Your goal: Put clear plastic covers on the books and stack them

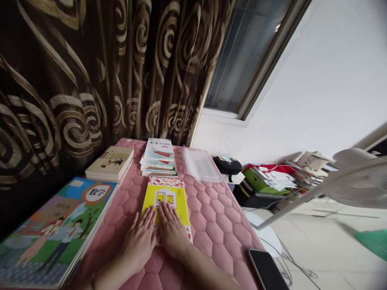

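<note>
A yellow book (pixel 180 209) with red-and-white patterned ends and a phone picture on its cover lies on the pink quilted table cover (pixel 210 207). My left hand (pixel 140 237) rests flat over its lower left part, fingers stretched out. Beside it my right hand (pixel 172 231) presses flat on the middle of the cover, also with straight fingers. Both hands touch the book without gripping it, and they hide its lower part. Just beyond it sits a stack of white booklets (pixel 157 150). Clear plastic sleeves (pixel 201 165) lie to the right of that stack.
Large colourful textbooks (pixel 65 229) are piled at the left, with tan books (pixel 111 162) behind them. A dark phone (pixel 267 270) lies by the table's right edge. A patterned curtain (pixel 142 68) hangs behind. On the right stand a white fan (pixel 344 185) and cluttered papers (pixel 276 177).
</note>
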`<state>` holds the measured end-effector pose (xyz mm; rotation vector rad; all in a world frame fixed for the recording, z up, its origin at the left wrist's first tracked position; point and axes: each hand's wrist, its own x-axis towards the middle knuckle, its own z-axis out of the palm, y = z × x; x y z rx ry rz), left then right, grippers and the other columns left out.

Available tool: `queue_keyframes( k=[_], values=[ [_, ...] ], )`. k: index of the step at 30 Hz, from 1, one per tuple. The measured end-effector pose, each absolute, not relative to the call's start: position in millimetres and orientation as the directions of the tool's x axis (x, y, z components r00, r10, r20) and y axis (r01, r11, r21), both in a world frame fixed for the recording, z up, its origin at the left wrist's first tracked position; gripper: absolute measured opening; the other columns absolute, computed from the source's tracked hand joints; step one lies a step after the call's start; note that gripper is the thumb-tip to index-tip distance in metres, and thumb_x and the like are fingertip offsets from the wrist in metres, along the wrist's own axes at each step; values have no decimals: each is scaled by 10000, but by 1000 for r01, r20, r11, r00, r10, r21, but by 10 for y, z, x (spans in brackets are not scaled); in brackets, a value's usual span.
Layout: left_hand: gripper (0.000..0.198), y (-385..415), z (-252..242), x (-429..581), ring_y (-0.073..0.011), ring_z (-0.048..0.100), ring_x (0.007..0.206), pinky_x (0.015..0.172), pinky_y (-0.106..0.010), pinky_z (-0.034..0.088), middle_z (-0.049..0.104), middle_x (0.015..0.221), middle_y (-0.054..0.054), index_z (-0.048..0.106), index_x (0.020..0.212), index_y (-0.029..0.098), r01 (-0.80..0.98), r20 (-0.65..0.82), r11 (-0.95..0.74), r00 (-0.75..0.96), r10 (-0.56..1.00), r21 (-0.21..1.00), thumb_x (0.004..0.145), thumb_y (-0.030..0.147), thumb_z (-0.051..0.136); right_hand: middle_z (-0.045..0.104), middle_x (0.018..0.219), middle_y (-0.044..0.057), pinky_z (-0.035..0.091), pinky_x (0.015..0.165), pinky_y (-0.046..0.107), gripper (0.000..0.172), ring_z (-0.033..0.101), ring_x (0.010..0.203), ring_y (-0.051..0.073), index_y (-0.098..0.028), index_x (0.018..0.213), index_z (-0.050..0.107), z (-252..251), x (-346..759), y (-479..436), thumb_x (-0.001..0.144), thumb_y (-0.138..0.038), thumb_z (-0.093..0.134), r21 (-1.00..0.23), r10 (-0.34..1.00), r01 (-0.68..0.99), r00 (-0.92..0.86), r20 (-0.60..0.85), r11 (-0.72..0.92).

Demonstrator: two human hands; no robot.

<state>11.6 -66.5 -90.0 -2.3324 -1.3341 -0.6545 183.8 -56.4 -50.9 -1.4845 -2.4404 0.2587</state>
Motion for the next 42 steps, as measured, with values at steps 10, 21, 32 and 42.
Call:
queue_keyframes(
  k=[10,21,32,42],
  values=[
    [511,-484,-972,-108,-343,570,1244,1036,-484,454,613,1320,-244,559,1303,24,925,417,-184,32,908,331,886,283,414,197,1580,173,207,1199,563,559,140,1484,306,-30,1516,297,-565,2300,-637,983,-200,306,-335,951,891,-280,128,307],
    [523,-236,-374,-102,-338,695,1022,807,-370,538,731,1101,-188,618,1093,110,491,-241,307,-194,951,816,597,243,717,223,1568,191,221,1198,550,565,171,1479,311,-1,1492,334,-582,2256,-651,957,-183,343,-308,951,902,-272,145,304],
    [326,-380,10,24,-250,722,693,628,-338,566,760,727,-78,596,759,175,-119,-460,470,99,882,875,520,306,775,271,1570,215,174,1206,537,579,189,1481,337,-30,1487,376,-248,2072,-563,969,-284,418,-399,975,896,-221,-16,196],
    [259,-397,755,209,-128,518,453,467,-234,396,473,455,94,407,638,238,132,-160,171,-89,983,976,625,280,662,266,1606,115,279,1177,483,677,182,1497,236,-182,1574,171,122,1646,-393,1014,-556,250,-775,963,578,-227,147,255]
  ],
)
